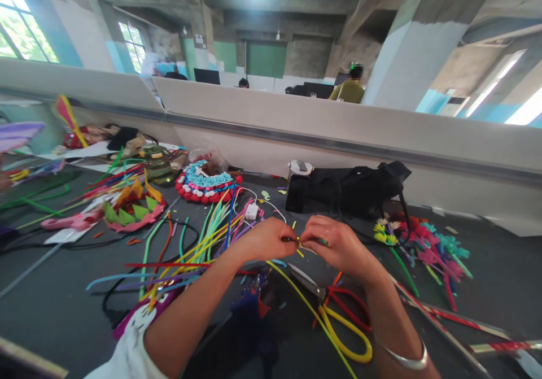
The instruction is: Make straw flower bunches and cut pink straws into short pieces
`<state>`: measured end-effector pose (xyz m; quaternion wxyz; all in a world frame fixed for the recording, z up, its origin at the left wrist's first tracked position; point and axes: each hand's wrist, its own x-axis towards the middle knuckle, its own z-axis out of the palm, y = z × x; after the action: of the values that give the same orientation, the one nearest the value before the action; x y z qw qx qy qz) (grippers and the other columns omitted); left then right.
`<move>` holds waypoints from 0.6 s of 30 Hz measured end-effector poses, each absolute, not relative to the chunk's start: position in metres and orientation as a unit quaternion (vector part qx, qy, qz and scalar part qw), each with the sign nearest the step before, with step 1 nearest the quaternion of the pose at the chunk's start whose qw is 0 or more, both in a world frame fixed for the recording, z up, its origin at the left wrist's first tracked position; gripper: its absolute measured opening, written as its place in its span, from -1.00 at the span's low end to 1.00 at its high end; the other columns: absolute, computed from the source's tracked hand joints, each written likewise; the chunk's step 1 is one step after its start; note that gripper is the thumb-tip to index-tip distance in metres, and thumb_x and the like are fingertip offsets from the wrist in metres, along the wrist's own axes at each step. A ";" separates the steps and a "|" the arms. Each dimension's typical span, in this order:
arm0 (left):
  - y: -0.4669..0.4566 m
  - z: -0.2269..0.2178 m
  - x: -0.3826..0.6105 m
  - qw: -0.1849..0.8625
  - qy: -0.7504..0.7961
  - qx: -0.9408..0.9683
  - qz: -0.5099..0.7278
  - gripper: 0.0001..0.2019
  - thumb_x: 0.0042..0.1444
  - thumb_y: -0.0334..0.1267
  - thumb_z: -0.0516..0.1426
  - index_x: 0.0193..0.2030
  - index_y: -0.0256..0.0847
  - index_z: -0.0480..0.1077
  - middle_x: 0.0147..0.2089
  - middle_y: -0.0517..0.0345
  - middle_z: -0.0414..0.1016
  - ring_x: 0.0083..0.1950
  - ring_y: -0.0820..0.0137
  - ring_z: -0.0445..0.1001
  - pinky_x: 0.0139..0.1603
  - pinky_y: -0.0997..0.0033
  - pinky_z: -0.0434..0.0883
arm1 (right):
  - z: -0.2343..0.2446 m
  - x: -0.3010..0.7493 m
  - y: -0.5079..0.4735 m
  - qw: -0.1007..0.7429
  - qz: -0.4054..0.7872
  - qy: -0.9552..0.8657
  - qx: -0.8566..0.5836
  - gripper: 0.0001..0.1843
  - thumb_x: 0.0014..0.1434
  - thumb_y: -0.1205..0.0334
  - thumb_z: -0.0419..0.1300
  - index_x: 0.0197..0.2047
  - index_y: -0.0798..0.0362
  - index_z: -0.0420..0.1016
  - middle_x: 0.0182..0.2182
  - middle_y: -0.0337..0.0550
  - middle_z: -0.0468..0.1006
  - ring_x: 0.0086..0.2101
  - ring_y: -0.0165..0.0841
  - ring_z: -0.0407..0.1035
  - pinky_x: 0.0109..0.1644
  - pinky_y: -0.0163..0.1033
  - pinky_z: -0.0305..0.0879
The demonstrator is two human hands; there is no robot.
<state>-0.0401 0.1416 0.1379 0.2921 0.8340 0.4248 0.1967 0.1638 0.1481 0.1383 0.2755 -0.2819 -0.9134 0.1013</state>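
"Where's the small yellow strip [299,244]?"
"Between the left hand [273,238] and right hand [334,244], pinched in the fingertips of both."
"And the scissors [322,293]?"
"On the bench [55,305], just on the right hand's near side (they're red-and-yellow-handled)."

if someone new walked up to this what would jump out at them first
Probably the left hand and right hand at the centre, pinching a small yellow piece near the red-and-yellow-handled scissors. Farther back, on the left, sits a pale-blue rose and pom-pom ornament, while bright pink, teal and yellow flowers lie on the right.
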 end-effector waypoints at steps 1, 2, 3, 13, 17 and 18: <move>0.142 0.137 -0.039 0.285 0.438 0.825 0.217 -0.79 -0.02 -0.31 0.04 -0.54 -0.26 0.46 -0.64 0.28 0.19 -0.55 0.53 0.10 -0.54 0.51 0.00 | 0.137 0.162 0.148 0.289 0.091 -0.906 -0.296 -0.85 0.19 0.41 0.18 -0.37 0.03 0.53 -0.40 -0.20 0.50 -0.31 -0.36 0.39 -0.25 -0.30 0.27; 0.143 0.136 -0.037 0.281 0.448 0.815 0.237 -0.79 -0.01 -0.30 0.04 -0.53 -0.26 0.46 -0.63 0.28 0.21 -0.54 0.52 0.12 -0.53 0.52 0.01 | 0.137 0.161 0.147 0.305 0.082 -0.898 -0.307 -0.85 0.18 0.41 0.18 -0.38 0.03 0.53 -0.41 -0.19 0.49 -0.32 -0.36 0.39 -0.26 -0.30 0.27; 0.144 0.135 -0.036 0.280 0.458 0.804 0.256 -0.79 -0.01 -0.29 0.04 -0.52 -0.26 0.46 -0.62 0.27 0.22 -0.53 0.51 0.14 -0.52 0.52 0.02 | 0.136 0.159 0.147 0.321 0.072 -0.890 -0.316 -0.85 0.19 0.41 0.18 -0.38 0.03 0.53 -0.41 -0.19 0.49 -0.33 -0.36 0.39 -0.26 -0.30 0.27; 0.146 0.132 -0.022 0.472 0.450 0.612 0.447 -0.78 0.03 -0.17 0.10 -0.51 -0.27 0.34 -0.62 0.34 0.10 -0.56 0.57 0.04 -0.54 0.54 -0.01 | 0.132 0.144 0.140 0.421 -0.017 -0.838 -0.347 -0.82 0.25 0.35 0.11 -0.25 0.02 0.55 -0.34 -0.09 0.52 -0.27 -0.29 0.41 -0.21 -0.23 0.33; 0.143 0.134 -0.020 0.604 0.395 0.498 0.481 -0.76 -0.02 -0.12 0.19 -0.47 -0.26 0.33 -0.64 0.41 -0.02 -0.63 0.62 -0.09 -0.62 0.54 -0.15 | 0.132 0.139 0.139 0.457 -0.008 -0.820 -0.343 -0.83 0.24 0.36 0.12 -0.24 -0.01 0.54 -0.32 -0.10 0.54 -0.25 -0.27 0.41 -0.18 -0.20 0.35; 0.142 0.134 -0.020 0.618 0.385 0.484 0.485 -0.76 -0.04 -0.12 0.21 -0.46 -0.26 0.33 -0.64 0.41 -0.03 -0.63 0.63 -0.11 -0.63 0.54 -0.17 | 0.132 0.138 0.138 0.465 0.000 -0.814 -0.347 -0.83 0.24 0.35 0.12 -0.24 -0.01 0.54 -0.32 -0.10 0.54 -0.25 -0.27 0.42 -0.18 -0.20 0.35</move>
<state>-0.0199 0.1424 0.1341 0.6179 0.4841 0.3850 0.4854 0.1376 0.1383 0.1321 0.4648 -0.3473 -0.8144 -0.0005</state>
